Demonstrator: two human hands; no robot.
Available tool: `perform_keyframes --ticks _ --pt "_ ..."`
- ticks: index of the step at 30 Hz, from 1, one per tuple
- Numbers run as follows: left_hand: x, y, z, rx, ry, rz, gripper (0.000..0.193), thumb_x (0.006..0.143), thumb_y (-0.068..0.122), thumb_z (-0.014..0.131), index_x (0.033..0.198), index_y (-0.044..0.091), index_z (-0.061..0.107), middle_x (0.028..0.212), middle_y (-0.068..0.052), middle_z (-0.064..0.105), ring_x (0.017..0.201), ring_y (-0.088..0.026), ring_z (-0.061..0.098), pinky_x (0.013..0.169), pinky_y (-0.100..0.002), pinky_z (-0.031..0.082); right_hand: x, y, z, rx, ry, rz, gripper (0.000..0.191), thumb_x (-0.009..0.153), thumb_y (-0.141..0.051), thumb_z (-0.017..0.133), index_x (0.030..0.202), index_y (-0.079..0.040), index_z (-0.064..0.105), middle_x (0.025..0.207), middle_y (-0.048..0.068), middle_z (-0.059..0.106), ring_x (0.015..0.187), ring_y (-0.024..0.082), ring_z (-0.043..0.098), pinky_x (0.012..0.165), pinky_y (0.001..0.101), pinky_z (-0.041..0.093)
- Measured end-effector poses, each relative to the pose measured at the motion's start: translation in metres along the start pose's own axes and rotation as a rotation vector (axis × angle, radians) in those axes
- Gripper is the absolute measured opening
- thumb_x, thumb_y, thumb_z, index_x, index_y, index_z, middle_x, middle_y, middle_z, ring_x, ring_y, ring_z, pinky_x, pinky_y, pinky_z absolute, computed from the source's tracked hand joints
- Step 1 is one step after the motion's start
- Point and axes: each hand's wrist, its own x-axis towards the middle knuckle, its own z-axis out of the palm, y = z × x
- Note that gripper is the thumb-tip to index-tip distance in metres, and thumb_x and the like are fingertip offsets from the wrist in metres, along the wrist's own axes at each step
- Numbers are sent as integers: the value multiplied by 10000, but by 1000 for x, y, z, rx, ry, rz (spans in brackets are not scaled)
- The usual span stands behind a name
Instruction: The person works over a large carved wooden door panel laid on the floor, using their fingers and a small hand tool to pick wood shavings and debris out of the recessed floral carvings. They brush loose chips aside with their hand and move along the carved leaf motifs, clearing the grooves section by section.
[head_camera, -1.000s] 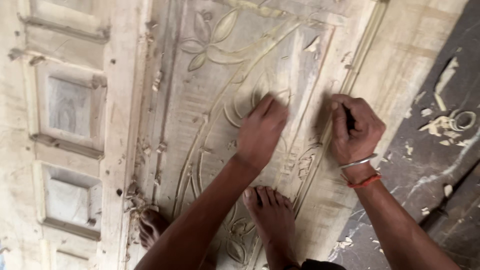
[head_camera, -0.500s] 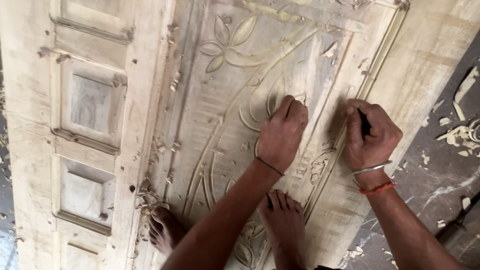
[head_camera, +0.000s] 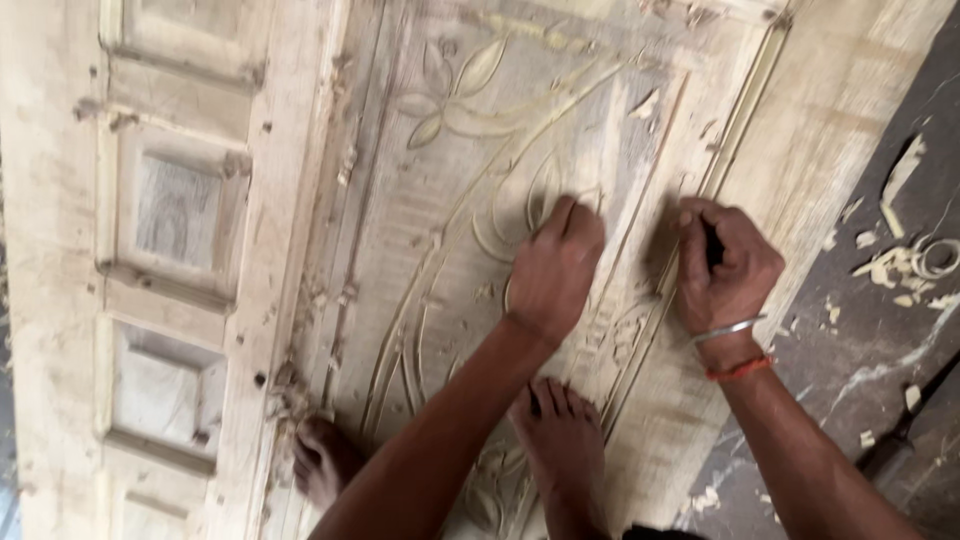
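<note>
a large pale wooden door panel carved with leaves and curving stems (head_camera: 480, 130) lies flat, filling most of the view, with recessed square panels (head_camera: 175, 210) along its left side. a dark grey floor (head_camera: 890, 380) strewn with pale wood shavings (head_camera: 900, 265) borders it on the right. two bare feet (head_camera: 560, 440) stand on the carving. the left hand (head_camera: 555, 270) presses flat on the relief, fingers together. the right hand (head_camera: 725, 265) is closed around a dark slim tool (head_camera: 712, 245), tip hidden, at the carved border.

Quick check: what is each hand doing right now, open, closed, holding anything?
Left hand: fingers curled, pressed on the carved wooden panel; holding nothing visible.
Right hand: closed around a dark tool.
</note>
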Motion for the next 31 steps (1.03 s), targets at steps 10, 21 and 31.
perform_keyframes --ticks 10,21,31 --pt "4 -4 22 52 32 -74 103 881 -45 646 802 -2 597 989 -177 690 624 -260 684 485 -340 570 1 2 1 30 -12 -3 101 1104 -61 699 1162 -16 767 917 112 724 684 144 611 579 285 440" --pt "16 -16 23 115 -106 -56 47 906 -81 603 884 -57 637 1293 -250 643 717 -301 737 501 -303 606 4 -4 3 63 -4 -13 94 1107 -60 676 1119 4 744 879 131 696 722 175 649 682 325 495" --pt "3 -28 -9 21 -136 158 65 968 31 656 922 13 612 1163 -144 661 882 -286 735 718 -361 627 2 -1 1 51 -15 40 111 1097 -87 695 1136 -5 758 859 121 676 635 160 548 581 319 423"
